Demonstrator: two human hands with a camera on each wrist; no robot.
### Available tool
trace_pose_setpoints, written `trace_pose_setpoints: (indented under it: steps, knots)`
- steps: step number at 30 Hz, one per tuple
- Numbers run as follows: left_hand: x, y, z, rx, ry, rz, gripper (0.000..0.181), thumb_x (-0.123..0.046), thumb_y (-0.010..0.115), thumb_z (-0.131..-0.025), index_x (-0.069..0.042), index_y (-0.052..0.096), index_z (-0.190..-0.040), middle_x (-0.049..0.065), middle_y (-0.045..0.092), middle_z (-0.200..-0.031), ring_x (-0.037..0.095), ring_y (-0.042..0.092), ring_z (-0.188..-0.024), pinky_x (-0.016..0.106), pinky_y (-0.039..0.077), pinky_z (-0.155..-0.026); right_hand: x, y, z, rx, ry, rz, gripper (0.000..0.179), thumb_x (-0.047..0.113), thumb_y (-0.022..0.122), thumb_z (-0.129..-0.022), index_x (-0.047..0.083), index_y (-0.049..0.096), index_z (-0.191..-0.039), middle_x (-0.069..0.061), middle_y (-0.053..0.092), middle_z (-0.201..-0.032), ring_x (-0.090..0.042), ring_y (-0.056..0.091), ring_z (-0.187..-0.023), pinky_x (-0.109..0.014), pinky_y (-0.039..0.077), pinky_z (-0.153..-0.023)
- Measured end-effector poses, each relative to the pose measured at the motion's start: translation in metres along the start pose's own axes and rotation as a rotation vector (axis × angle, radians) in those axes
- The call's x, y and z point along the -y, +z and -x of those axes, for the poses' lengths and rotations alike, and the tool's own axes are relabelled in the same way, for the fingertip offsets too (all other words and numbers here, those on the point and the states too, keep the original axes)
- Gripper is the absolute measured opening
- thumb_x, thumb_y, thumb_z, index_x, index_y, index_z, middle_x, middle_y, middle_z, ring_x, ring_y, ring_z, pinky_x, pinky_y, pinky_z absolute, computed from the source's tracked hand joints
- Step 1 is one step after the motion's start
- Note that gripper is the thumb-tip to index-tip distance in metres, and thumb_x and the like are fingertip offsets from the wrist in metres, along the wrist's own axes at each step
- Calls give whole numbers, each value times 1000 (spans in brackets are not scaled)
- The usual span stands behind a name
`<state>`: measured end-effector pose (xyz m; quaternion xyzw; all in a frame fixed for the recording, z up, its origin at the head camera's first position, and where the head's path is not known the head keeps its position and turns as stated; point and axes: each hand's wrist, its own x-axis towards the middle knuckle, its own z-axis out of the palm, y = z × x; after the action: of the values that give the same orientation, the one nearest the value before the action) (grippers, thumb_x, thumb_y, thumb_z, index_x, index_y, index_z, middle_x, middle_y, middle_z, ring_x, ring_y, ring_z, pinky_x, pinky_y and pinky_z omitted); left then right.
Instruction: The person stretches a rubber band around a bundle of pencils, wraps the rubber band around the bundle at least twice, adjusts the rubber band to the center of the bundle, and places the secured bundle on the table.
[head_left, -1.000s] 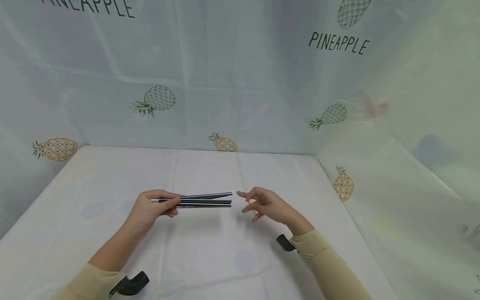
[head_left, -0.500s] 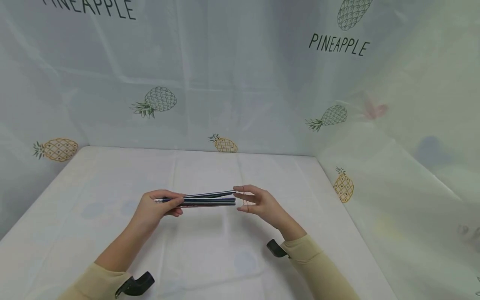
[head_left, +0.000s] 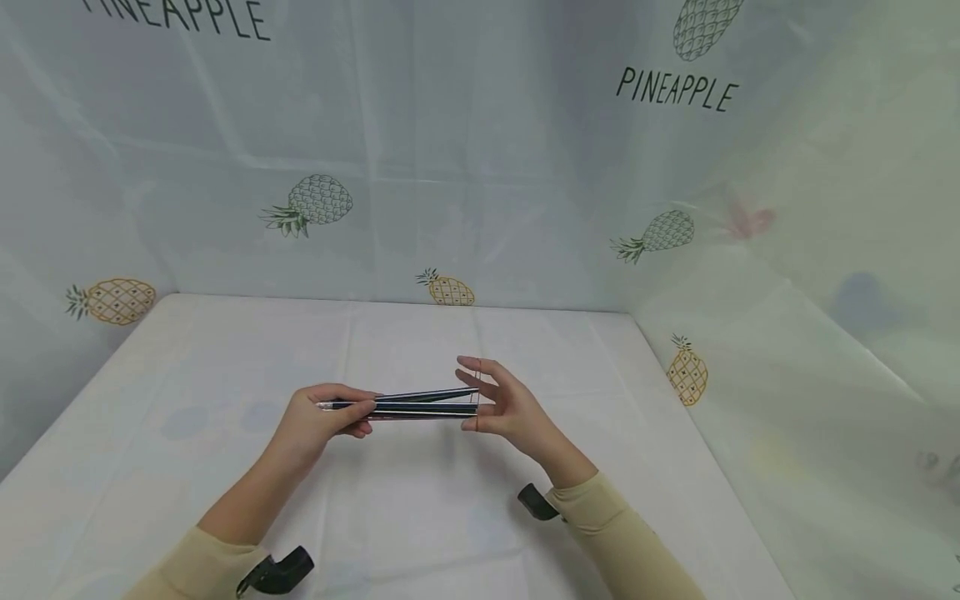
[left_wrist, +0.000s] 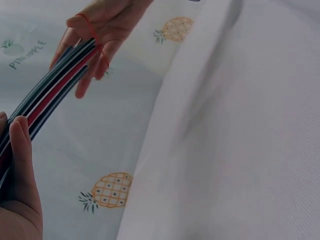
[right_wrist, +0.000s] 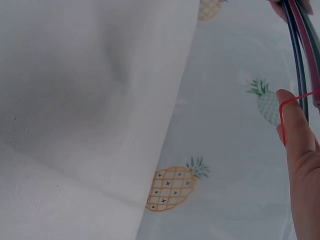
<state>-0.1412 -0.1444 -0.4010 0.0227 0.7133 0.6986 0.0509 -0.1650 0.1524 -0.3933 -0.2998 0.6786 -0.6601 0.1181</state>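
My left hand (head_left: 313,422) grips a bundle of several pencils (head_left: 423,409) near one end, thumb on top. Most are dark with pale stripes; a red one (left_wrist: 55,92) shows among them in the left wrist view. They point right and fan apart slightly at the free ends. My right hand (head_left: 517,417) is at those ends, its fingers and thumb spread around them. A thin red rubber band (right_wrist: 295,98) is stretched over its fingers and thumb. In the left wrist view the pencil tips reach into the band's loop.
A white cloth-covered table (head_left: 405,525) lies beneath both hands. Behind it hangs a pale curtain (head_left: 480,125) printed with pineapples, and another patterned sheet (head_left: 825,375) stands along the right side. Dark wrist cameras (head_left: 277,571) sit at the cuffs.
My right hand has moved left to the pencils' free ends and spread its fingers, stretching the rubber band about them. My left hand has shifted slightly right with the pencils.
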Motion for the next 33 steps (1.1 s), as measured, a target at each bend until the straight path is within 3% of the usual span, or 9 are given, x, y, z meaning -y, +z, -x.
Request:
trace_pose_setpoints:
  steps: [10,16,20,29,33]
  knots:
    - [3,2,0,27,13,-3,35,-14,80,-82,11,70,-106,16,70,-88,20,67,-61,32,58,-65,0,7,-3,22,-89,45,77,-9,78,-75,-3,41,-142,-10,38,-149,-32,37,-138,-39,52,-89]
    - [0,-1,1,32,-24,-48,28,-13,79,-84,7,73,-102,16,63,-67,14,52,-51,25,45,-51,11,15,1,-8,-120,181,70,-10,79,-74,-7,46,-136,-20,45,-142,-35,46,-130,-46,45,-98]
    - [-3,-3,3,53,-10,-74,27,-12,78,-84,8,73,-102,12,62,-62,13,48,-50,26,40,-48,28,22,3,-13,-119,238,69,-15,78,-72,-11,47,-133,-25,47,-138,-42,47,-128,-52,45,-96]
    - [-4,-3,6,87,12,-47,26,-9,78,-83,9,72,-100,9,61,-59,12,45,-48,24,38,-47,31,21,1,21,-193,330,63,-15,78,-70,-14,52,-128,-27,55,-125,-45,57,-114,-56,46,-92]
    - [-4,-3,6,91,-3,-54,28,-11,77,-85,9,72,-103,8,60,-59,12,45,-47,24,37,-48,30,21,1,5,-232,346,61,-16,79,-69,-13,55,-125,-25,58,-120,-43,61,-108,-50,49,-91]
